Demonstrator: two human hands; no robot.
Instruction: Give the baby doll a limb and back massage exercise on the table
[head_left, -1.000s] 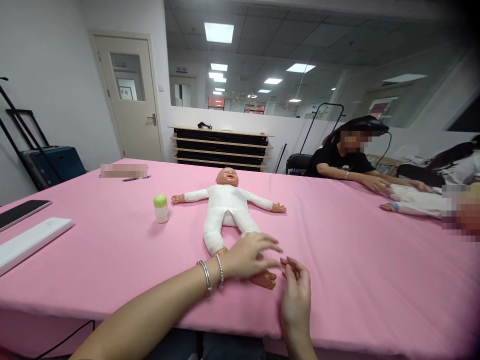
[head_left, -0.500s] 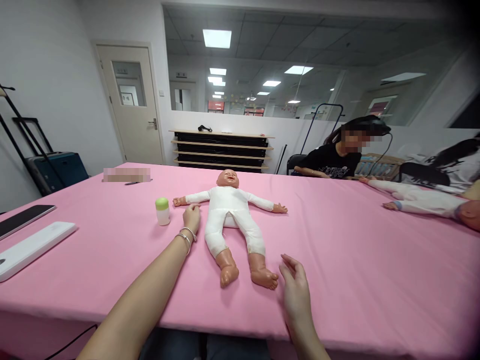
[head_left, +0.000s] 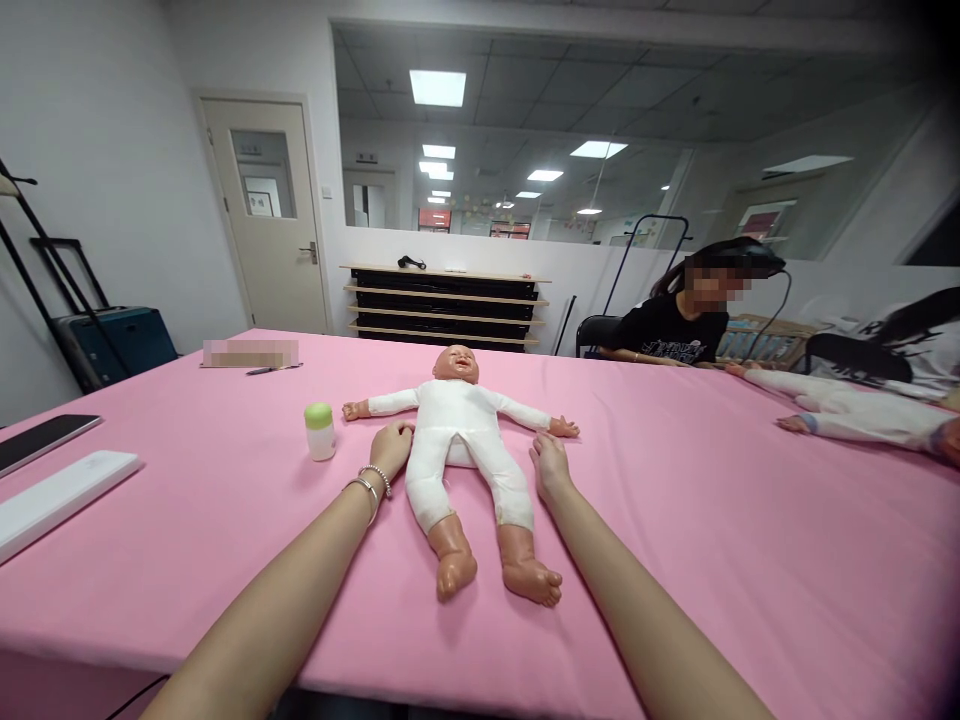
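A baby doll [head_left: 459, 432] in a white suit lies on its back on the pink table [head_left: 712, 530], arms spread, bare feet toward me. My left hand [head_left: 391, 447], with bracelets on the wrist, rests against the doll's side just below its outstretched arm, fingers curled. My right hand [head_left: 550, 464] lies on the cloth at the doll's other side, below its arm, fingers loosely bent and holding nothing. A small white bottle with a green cap [head_left: 320, 431] stands upright to the left of my left hand.
A white flat device [head_left: 60, 492] and a dark phone [head_left: 45, 432] lie at the table's left edge. A pen [head_left: 271, 369] lies at the far left. Two people sit at the right with another doll [head_left: 862, 420]. A door and low shelves stand behind.
My left hand left the doll's legs and went up to its left side. My right hand then moved forward from beside the feet to the doll's right side.
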